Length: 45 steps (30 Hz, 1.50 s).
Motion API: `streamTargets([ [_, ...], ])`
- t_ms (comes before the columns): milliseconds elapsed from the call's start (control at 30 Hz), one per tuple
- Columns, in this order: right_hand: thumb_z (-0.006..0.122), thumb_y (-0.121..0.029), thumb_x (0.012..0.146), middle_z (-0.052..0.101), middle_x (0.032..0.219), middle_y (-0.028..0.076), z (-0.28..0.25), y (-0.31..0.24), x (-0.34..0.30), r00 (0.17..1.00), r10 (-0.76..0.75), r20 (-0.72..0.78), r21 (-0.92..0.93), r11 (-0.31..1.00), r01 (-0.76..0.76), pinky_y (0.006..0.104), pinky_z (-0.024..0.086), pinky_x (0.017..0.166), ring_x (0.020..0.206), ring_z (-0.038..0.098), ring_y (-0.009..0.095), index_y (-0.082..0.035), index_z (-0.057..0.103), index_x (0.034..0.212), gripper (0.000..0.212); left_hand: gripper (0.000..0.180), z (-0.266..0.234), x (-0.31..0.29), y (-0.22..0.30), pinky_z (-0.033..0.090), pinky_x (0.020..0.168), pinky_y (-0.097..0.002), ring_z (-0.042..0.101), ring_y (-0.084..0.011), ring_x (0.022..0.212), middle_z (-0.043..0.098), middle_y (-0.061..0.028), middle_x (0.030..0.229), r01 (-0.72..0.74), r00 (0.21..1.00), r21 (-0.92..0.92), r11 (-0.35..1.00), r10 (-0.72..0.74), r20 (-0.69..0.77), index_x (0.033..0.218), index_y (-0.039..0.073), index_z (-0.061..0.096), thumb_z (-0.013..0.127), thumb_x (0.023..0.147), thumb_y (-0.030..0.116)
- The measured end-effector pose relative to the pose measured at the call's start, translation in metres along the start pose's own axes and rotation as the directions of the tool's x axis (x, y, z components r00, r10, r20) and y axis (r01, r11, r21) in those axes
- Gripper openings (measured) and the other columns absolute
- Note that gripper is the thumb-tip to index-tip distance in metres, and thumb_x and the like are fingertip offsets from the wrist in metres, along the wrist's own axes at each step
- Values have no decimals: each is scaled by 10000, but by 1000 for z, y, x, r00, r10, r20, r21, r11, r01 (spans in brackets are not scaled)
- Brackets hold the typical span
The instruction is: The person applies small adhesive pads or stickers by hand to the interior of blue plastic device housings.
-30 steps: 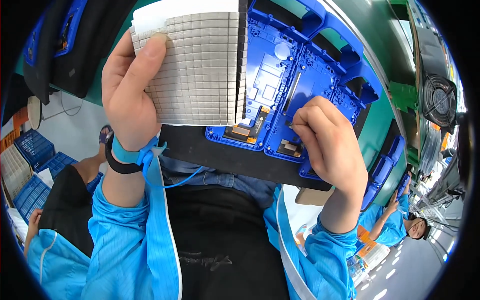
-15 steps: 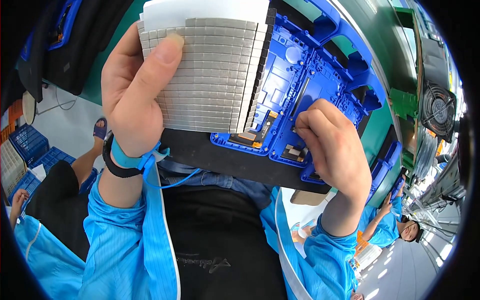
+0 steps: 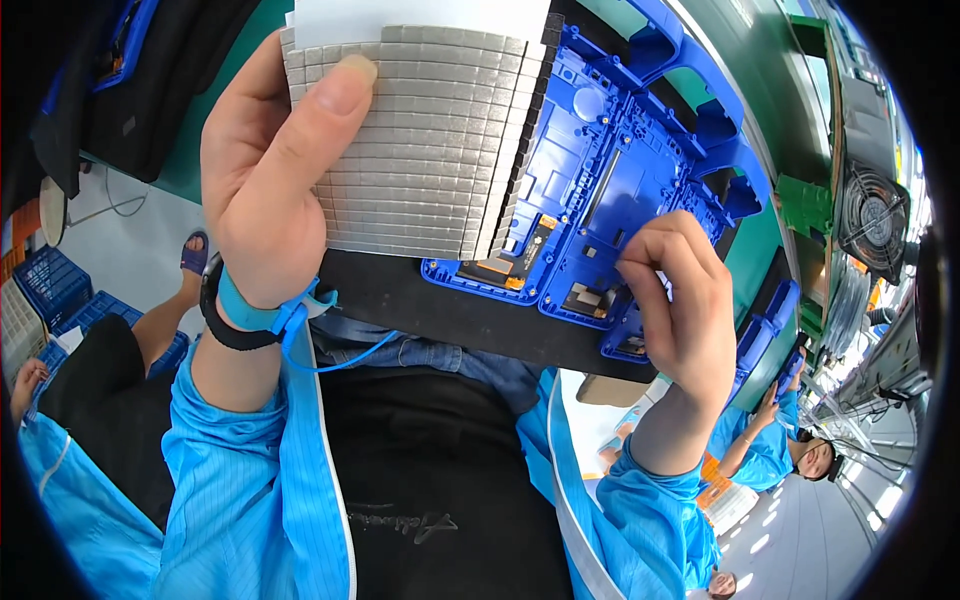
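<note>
My left hand grips a sheet of small silver-grey foam pads on white backing paper, thumb on the front, other fingers mostly hidden behind. A blue wrist strap with a cord circles that wrist. Just to the right of the sheet, several blue plastic housings lie side by side, with dark parts and orange-brown flex circuits inside. Above the nearer end of the middle housing, my right hand has its thumb and index finger pinched together. Whatever is between those fingertips, if anything, is too small to make out.
The housings rest on a black mat on a green bench. More blue housings lie to the right. A fan stands at the far right. Blue crates and a seated person are at left; another person works at right.
My right hand has shifted slightly right and toward me, uncovering small grey pads inside the middle housing. The sheet in my left hand has moved a little up and right.
</note>
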State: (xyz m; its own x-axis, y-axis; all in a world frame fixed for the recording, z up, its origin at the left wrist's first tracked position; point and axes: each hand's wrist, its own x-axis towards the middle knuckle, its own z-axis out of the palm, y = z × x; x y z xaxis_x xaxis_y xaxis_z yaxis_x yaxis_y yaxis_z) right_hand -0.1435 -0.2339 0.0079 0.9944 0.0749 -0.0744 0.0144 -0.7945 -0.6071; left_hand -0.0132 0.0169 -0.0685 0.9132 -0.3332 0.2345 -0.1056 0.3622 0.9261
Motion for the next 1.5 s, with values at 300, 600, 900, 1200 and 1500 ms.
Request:
streamTargets([
  [300,653,65,754,546,854,104,6,3,-14,998,-36,48,-105,994,41,344,413,708,796,499,277,-7,584,840,132,464,-26,-13,-15,484,907,-261,650,-193,1072,666,-150,1181,62,977,210,976,-16,-214,1338,-39,521,562,977,251],
  [600,671,54,754,547,844,92,8,3,-14,999,-26,44,-128,991,31,339,415,705,787,495,269,-9,605,838,123,465,-27,-14,-13,481,909,-262,652,-197,1067,664,-160,1185,74,975,252,965,-16,-222,1338,-38,520,553,984,261],
  [900,696,62,722,575,823,97,7,-1,-10,1000,-15,-1,-98,995,15,351,440,699,779,536,272,-6,615,823,147,461,-26,-11,-9,496,898,-265,666,-198,1022,670,-160,1156,125,974,66,990,-110,-198,1336,-51,512,581,967,217],
  [1200,712,89,734,619,832,117,0,-32,5,966,-16,-258,-13,1000,13,328,496,637,732,620,266,-10,631,862,182,398,29,-14,41,489,846,-283,622,-143,975,675,-119,1056,292,945,65,954,-299,133,1231,-84,515,625,888,85],
  [1500,750,35,716,595,826,105,12,-51,34,919,-266,-290,-20,962,272,335,470,587,720,586,250,-3,640,875,197,450,36,-20,56,510,776,-281,681,-179,882,692,-147,972,150,901,335,930,-268,341,1270,-85,501,596,853,55],
])
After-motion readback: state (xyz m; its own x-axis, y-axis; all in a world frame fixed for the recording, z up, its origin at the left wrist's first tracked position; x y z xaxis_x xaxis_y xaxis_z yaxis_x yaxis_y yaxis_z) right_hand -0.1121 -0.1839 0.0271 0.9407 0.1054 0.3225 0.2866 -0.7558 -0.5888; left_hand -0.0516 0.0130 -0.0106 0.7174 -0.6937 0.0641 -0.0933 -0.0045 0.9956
